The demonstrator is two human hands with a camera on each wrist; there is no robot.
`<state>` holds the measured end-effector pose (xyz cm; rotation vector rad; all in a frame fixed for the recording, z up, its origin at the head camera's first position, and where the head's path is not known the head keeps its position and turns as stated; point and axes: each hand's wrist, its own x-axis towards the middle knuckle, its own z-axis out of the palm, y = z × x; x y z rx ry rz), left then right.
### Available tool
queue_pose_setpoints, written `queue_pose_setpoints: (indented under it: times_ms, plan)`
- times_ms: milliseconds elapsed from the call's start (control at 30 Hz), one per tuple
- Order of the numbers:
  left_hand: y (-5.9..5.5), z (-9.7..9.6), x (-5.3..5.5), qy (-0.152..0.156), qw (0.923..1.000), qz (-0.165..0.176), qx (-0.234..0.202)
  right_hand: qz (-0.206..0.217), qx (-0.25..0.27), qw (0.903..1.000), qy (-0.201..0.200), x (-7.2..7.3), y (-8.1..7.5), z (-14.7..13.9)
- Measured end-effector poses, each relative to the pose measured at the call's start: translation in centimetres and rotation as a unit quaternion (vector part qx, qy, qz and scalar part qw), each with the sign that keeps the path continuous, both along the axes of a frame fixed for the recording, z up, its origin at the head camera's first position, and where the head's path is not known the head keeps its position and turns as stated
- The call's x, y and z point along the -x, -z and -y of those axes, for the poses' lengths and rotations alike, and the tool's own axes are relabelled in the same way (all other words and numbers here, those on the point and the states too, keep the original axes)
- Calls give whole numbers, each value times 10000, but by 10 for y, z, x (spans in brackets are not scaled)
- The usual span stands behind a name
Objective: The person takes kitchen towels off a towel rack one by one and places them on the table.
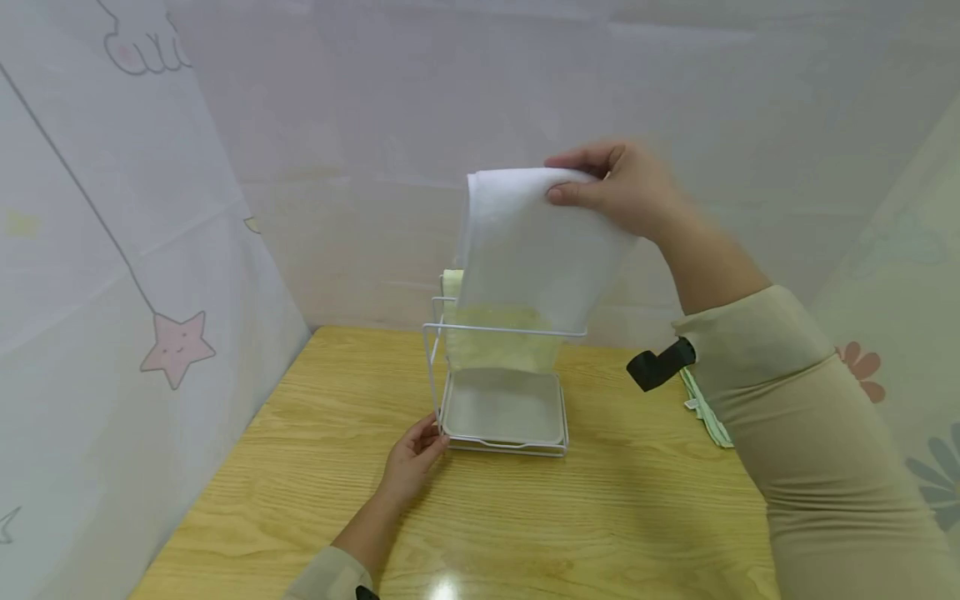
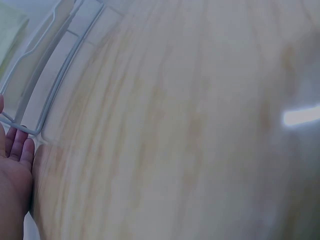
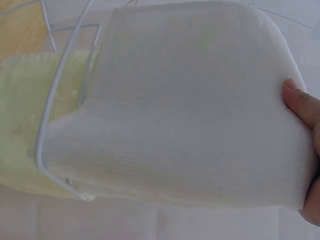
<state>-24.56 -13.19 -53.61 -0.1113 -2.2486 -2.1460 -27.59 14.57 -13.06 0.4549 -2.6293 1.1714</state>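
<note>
In the head view my right hand [image 1: 630, 192] pinches the top edge of a folded white towel [image 1: 532, 250], thumb on the near side. The towel hangs down behind the front top bar of a white wire rack [image 1: 431, 367]. Over a bar farther back drapes a pale yellow towel [image 1: 502, 352], partly hidden by the white one. A light tray [image 1: 502, 408] lies in the rack's base. Low at the rack's front left corner, my left hand [image 1: 411, 457] holds the wire frame; the left wrist view shows its fingers [image 2: 19, 145] at that corner.
A green-and-white cloth [image 1: 705, 408] lies on the wooden table [image 1: 600, 517] at the right, partly behind my right sleeve. A black strap piece [image 1: 660, 364] sticks out from that sleeve. Printed fabric walls [image 1: 360, 167] stand behind and beside the table.
</note>
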Motion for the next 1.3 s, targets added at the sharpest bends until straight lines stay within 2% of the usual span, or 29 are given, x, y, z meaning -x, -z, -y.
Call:
queue_pose_setpoints:
  times_ms: [100, 300, 567, 733, 867, 1033, 1200, 1300]
  plan:
    - [0, 0, 0, -8, 10000, 1, 57, -116, 267, 9996, 59, -5, -9, -7]
    - [0, -1, 2, -58, 10000, 44, -6, -264, 947, 9951, -93, -16, -21, -23]
    - [2, 0, 3, -51, 9999, 44, -113, -194, 992, 9948, -112, -34, -28, -53]
    - [2, 0, 3, -78, 9999, -43, -101, -358, 1134, 9927, -179, -45, -26, -79]
    - [2, 0, 3, -61, 10000, -28, -65, -407, 1040, 9937, -75, -54, -17, -104]
    - [-2, 1, 4, -88, 9999, -68, -9, -547, 601, 9967, 30, -65, 1, -133]
    - [-5, 0, 3, -95, 9999, -40, -57, -509, 221, 9979, 342, -76, 28, -155]
    - [-5, -1, 2, -105, 9999, -5, -94, -219, 17, 9977, 640, -81, 50, -163]
